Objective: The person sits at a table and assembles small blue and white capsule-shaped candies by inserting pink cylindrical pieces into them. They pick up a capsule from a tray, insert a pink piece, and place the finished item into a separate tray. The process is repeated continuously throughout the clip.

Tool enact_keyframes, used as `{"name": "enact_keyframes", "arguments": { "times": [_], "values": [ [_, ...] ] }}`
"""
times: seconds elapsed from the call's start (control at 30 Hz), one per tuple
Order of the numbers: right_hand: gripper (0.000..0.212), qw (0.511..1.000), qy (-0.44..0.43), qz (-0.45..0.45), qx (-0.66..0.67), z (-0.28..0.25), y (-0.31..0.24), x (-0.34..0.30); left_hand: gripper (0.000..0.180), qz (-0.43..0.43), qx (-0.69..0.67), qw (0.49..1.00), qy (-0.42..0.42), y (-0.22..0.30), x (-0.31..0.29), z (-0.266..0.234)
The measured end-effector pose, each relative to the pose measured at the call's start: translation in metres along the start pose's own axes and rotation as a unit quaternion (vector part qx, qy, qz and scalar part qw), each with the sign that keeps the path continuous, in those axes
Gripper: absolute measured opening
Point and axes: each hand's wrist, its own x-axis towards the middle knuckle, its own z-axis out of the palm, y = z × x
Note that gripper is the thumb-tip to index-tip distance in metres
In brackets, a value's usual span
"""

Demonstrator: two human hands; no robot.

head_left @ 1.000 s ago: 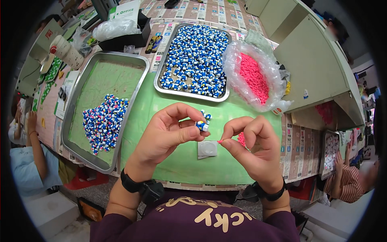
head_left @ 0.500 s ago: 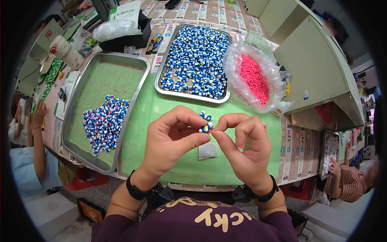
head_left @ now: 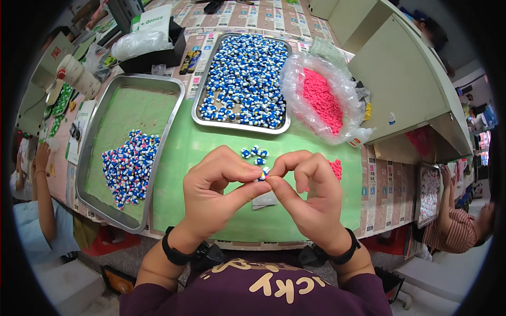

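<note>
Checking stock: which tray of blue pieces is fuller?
The middle tray, beside the pink-filled bag: mostly covered; the left tray is largely bare.

Open mat (head_left: 203,139), left tray (head_left: 164,150) as barrier

held piece (head_left: 263,175): 1 | loose blue-white pieces (head_left: 254,150): 4 | trays (head_left: 240,125): 3 | pink-filled bag (head_left: 293,84): 1

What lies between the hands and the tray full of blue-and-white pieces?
Head view: a few loose blue-and-white pieces just beyond the fingertips, then bare green cloth up to the tray's near rim.
</note>
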Motion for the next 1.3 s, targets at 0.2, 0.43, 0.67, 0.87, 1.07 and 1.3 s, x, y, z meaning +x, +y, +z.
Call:
{"name": "enact_keyframes", "arguments": {
  "times": [0.2,0.43,0.67,0.87,1.07,1.3],
  "values": [
    [0.021,0.995,0.006,0.008,-0.097,-0.061,0.011,0.017,0.023,0.035,0.069,0.99,0.118,-0.001,-0.005,-0.052],
    [0.011,0.94,-0.119,0.171,-0.269,-0.089,0.051,0.002,0.016,-0.005,0.455,0.853,0.257,0.022,-0.038,-0.165],
    [0.006,0.887,-0.173,0.125,-0.409,-0.079,0.065,0.002,0.018,-0.048,0.623,0.756,0.197,0.035,-0.019,-0.155],
    [0.006,0.849,-0.212,0.101,-0.474,-0.072,0.061,0.003,0.02,-0.014,0.464,0.883,-0.078,-0.003,0.015,-0.053],
    [0.02,0.937,-0.121,-0.089,-0.316,-0.054,0.024,0.007,0.016,-0.183,0.147,0.954,-0.186,0.0,0.02,0.004],
    [0.026,0.927,-0.086,-0.241,-0.275,-0.035,0.009,0.005,0.018,-0.296,-0.129,0.93,-0.174,0.005,0.018,0.006]
  ]
}}
